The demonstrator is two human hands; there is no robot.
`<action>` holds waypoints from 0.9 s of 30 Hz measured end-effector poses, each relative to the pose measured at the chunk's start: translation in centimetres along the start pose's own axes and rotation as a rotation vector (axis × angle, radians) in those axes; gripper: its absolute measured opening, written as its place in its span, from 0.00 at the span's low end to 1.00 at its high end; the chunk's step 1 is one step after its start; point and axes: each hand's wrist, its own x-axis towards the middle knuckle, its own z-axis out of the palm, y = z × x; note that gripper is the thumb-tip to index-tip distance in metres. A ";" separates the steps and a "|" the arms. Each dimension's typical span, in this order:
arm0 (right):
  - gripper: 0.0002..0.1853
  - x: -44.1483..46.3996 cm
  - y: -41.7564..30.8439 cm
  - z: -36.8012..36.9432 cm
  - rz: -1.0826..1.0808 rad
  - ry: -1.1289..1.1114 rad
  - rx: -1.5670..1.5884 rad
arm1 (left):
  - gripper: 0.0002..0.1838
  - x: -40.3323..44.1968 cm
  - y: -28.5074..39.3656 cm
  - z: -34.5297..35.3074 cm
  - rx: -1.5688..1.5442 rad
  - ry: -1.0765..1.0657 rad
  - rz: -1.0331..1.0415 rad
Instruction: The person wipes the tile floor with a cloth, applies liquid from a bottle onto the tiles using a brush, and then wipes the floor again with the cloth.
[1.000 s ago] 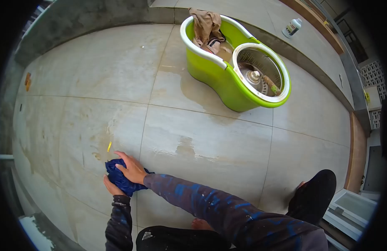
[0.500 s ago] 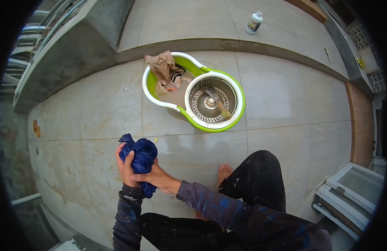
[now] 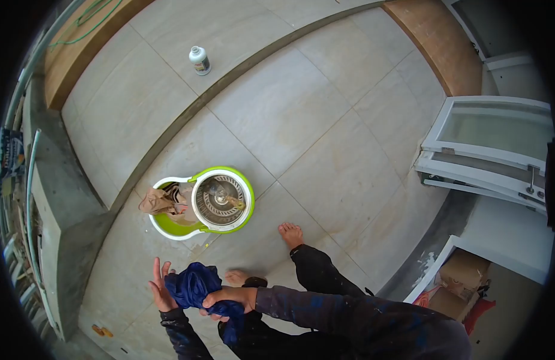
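Note:
A bunched dark blue cloth (image 3: 195,287) hangs low in front of me. My right hand (image 3: 232,297) grips it, fingers wrapped round its lower part, with a loose end dangling below. Beside the cloth's left side, my left hand (image 3: 161,286) has its fingers spread; whether the palm touches the fabric I cannot tell. Beyond the hands stands a green and white mop bucket (image 3: 250,204) with a round metal spin basket (image 3: 220,200). A brush-like object (image 3: 234,201) lies inside the basket. Brown cloth (image 3: 158,201) drapes over the left rim of the bucket, above murky water.
A white bottle (image 3: 199,60) stands on the raised tiled step behind the bucket. White framed panels (image 3: 493,129) lean at the right, above a cardboard box (image 3: 463,276). A concrete ledge (image 3: 73,240) and metal pipes (image 3: 32,210) line the left side. My bare foot (image 3: 290,234) rests on the tiles.
My view has swung to the right, so the bucket and bottle appear farther left. The left hand's fingers have come off the blue cloth and spread; the right hand still grips it.

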 end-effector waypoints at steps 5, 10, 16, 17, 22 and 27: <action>0.17 3.5 0.7 1.2 -0.072 -0.430 0.363 | 0.65 7.5 -2.1 4.4 -0.682 -0.745 0.263; 0.22 6.8 -0.3 -0.1 -0.184 -0.004 0.096 | 0.33 12.6 -2.1 -1.9 -0.683 -0.870 0.024; 0.32 14.9 -4.0 -1.8 -0.340 0.724 -0.438 | 0.16 16.7 4.7 -5.0 0.458 -0.350 -0.263; 0.31 16.2 -4.9 -2.5 -0.379 0.818 -0.553 | 0.14 18.1 4.1 -4.8 0.408 -0.418 -0.143; 0.30 21.4 -9.4 -4.1 -0.289 1.275 -0.923 | 0.09 23.2 2.2 -5.6 0.863 -0.123 0.215; 0.36 25.1 -9.0 -5.4 -0.234 1.590 -1.030 | 0.13 26.4 -2.0 -8.8 1.104 0.075 0.293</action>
